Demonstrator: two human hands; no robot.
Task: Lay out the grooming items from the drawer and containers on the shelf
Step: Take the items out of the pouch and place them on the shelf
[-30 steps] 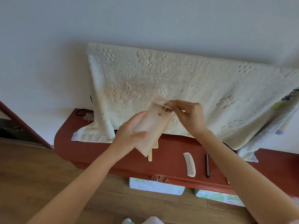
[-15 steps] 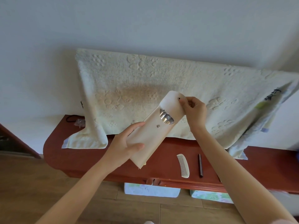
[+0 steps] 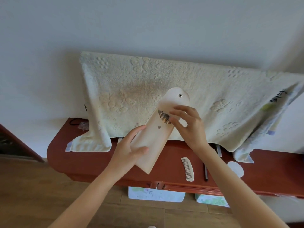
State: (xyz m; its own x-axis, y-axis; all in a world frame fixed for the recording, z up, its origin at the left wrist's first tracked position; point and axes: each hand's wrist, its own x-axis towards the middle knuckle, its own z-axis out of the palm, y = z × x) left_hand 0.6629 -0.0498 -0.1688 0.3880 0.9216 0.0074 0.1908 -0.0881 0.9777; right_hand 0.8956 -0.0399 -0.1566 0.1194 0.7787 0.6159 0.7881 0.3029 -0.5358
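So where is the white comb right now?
The white comb lies flat on the red shelf, right of the pouch the hands hold and just left of a dark pencil.

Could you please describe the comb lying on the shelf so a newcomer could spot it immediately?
Find the long red-brown shelf beneath the hanging cream towel. Near its front edge, right of the held pouch, lies the comb: white, curved and fine-toothed, unlike the thin dark stick and round white pad further right.

left hand [image 3: 127,155] grips cream snap pouch [image 3: 153,137] above red shelf [image 3: 85,160], flap open | right hand [image 3: 189,127] fingers at pouch mouth on metal tools [image 3: 164,117] | comb [image 3: 188,168], dark pencil [image 3: 206,172], white round pad [image 3: 236,168] on shelf | towel [image 3: 148,89] draped behind
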